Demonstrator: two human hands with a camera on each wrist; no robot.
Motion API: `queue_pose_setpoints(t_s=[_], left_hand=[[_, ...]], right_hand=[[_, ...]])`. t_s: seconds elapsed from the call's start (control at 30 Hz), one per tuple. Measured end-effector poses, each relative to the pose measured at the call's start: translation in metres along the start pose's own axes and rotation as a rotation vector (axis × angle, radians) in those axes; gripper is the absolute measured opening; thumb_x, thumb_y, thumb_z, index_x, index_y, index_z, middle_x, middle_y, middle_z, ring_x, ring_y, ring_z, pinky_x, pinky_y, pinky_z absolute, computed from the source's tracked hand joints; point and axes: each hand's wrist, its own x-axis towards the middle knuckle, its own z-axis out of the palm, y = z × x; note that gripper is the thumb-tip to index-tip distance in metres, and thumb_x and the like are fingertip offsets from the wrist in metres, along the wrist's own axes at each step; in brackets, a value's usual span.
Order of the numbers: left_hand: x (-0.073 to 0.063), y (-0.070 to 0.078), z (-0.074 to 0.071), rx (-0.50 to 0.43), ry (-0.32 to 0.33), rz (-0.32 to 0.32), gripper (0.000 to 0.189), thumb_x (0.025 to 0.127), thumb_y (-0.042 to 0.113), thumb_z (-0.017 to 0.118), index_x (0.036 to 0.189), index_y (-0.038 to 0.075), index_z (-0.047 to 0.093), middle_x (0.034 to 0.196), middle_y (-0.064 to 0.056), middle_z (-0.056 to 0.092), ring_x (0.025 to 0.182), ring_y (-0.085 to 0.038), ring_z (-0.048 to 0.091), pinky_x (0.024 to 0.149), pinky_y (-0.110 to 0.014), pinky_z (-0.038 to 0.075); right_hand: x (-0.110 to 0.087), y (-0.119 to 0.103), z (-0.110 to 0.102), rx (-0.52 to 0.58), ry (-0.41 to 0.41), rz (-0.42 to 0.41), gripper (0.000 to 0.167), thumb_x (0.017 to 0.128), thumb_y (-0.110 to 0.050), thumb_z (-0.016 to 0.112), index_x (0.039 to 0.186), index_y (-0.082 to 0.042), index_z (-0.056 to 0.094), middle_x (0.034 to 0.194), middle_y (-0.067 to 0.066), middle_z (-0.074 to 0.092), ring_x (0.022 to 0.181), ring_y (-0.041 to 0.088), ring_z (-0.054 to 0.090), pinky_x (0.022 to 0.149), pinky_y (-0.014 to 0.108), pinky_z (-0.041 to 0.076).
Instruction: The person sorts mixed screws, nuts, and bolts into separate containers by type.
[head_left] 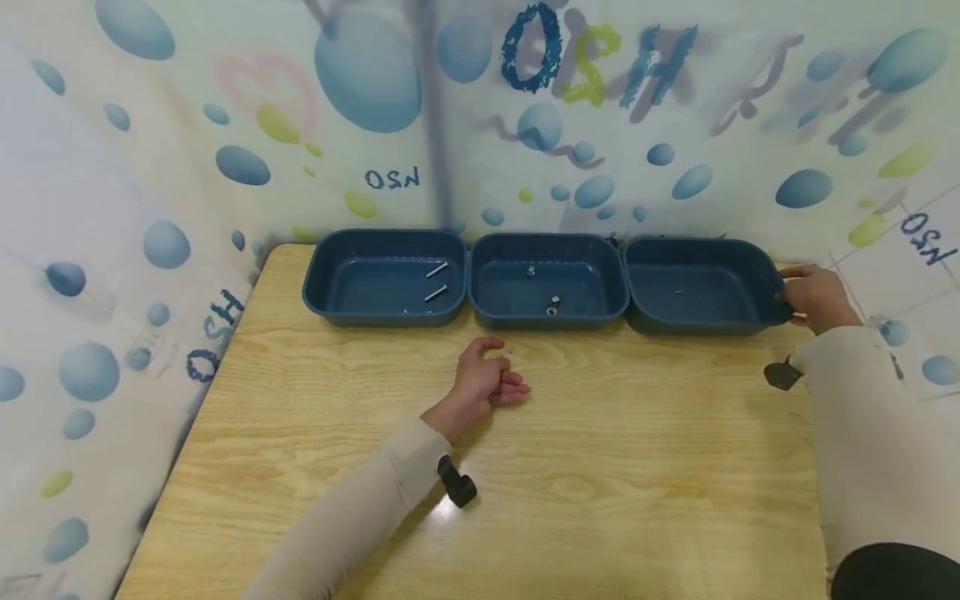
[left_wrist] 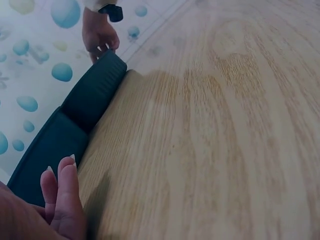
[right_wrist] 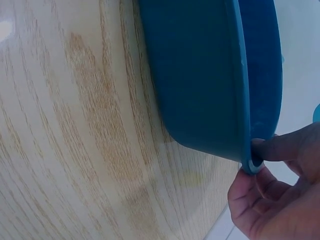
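Observation:
Three blue plastic bins stand in a row along the back of the table. My right hand (head_left: pixel 819 298) pinches the right end rim of the right bin (head_left: pixel 705 323); in the right wrist view the thumb lies inside the rim (right_wrist: pixel 245 100) and the fingers outside. A tiny piece (head_left: pixel 678 292) lies in that bin. My left hand (head_left: pixel 486 382) hovers over the table before the middle bin (head_left: pixel 549 323), fingers loosely bent and holding nothing. Several small nuts (head_left: pixel 555 301) lie in the middle bin. The left bin (head_left: pixel 384 320) holds two bolts (head_left: pixel 437 293).
The wood-grain table (head_left: pixel 585 483) extends in front of the bins. Behind them and on both sides hangs a pale wall covering (head_left: pixel 480 142) printed with blue drops. Each wrist wears a dark camera strap (head_left: pixel 456 482).

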Motion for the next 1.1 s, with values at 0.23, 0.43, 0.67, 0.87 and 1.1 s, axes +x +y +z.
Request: queue_pose_setpoints(t_s=[0.23,0.43,0.67,0.87,1.1], left_hand=[[0.0048,-0.0022,0.0039,0.003,0.029,-0.003,0.034,0.094,-0.006,0.044,0.123,0.013,0.048,0.060,-0.011,0.063,0.051,-0.024,0.067,0.051,-0.038,0.057],[0.0057,-0.0011,0.0051,0.009,0.026,-0.012,0.033,0.094,-0.006,0.043,0.122,0.013,0.048,0.061,-0.012,0.063,0.051,-0.025,0.067,0.052,-0.039,0.058],[0.0035,-0.0002,0.0048,0.023,0.042,-0.005,0.027,0.097,-0.004,0.042,0.118,0.010,0.048,0.062,-0.013,0.063,0.052,-0.025,0.067,0.052,-0.038,0.058],[0.0014,-0.0006,0.0037,0.029,0.055,-0.007,0.020,0.097,-0.004,0.043,0.111,0.009,0.049,0.062,-0.013,0.063,0.052,-0.024,0.067,0.051,-0.036,0.057],[-0.0006,-0.0008,0.0046,0.066,0.037,0.003,0.016,0.096,-0.004,0.045,0.108,0.007,0.046,0.064,-0.013,0.065,0.053,-0.023,0.067,0.051,-0.035,0.057]], right_hand=[[0.0026,0.0027,-0.0027,0.008,-0.023,-0.007,0.060,0.094,-0.004,0.046,0.149,0.006,0.024,0.128,0.027,0.040,0.066,0.002,0.052,0.076,0.040,0.050],[0.0055,0.0054,-0.0054,0.010,-0.037,-0.027,0.060,0.093,-0.006,0.046,0.148,0.006,0.025,0.120,0.019,0.042,0.068,0.002,0.053,0.073,0.036,0.050],[0.0052,0.0053,-0.0046,0.005,-0.051,-0.034,0.063,0.093,-0.006,0.046,0.150,0.006,0.023,0.121,0.021,0.043,0.069,0.002,0.053,0.069,0.030,0.049],[0.0034,0.0030,-0.0017,0.014,-0.047,-0.036,0.064,0.093,-0.007,0.046,0.151,0.004,0.021,0.115,0.016,0.045,0.071,0.004,0.052,0.073,0.033,0.049],[0.0031,0.0050,-0.0026,0.025,-0.043,-0.032,0.060,0.094,-0.005,0.044,0.149,0.006,0.022,0.122,0.022,0.041,0.069,0.003,0.052,0.082,0.044,0.048]])
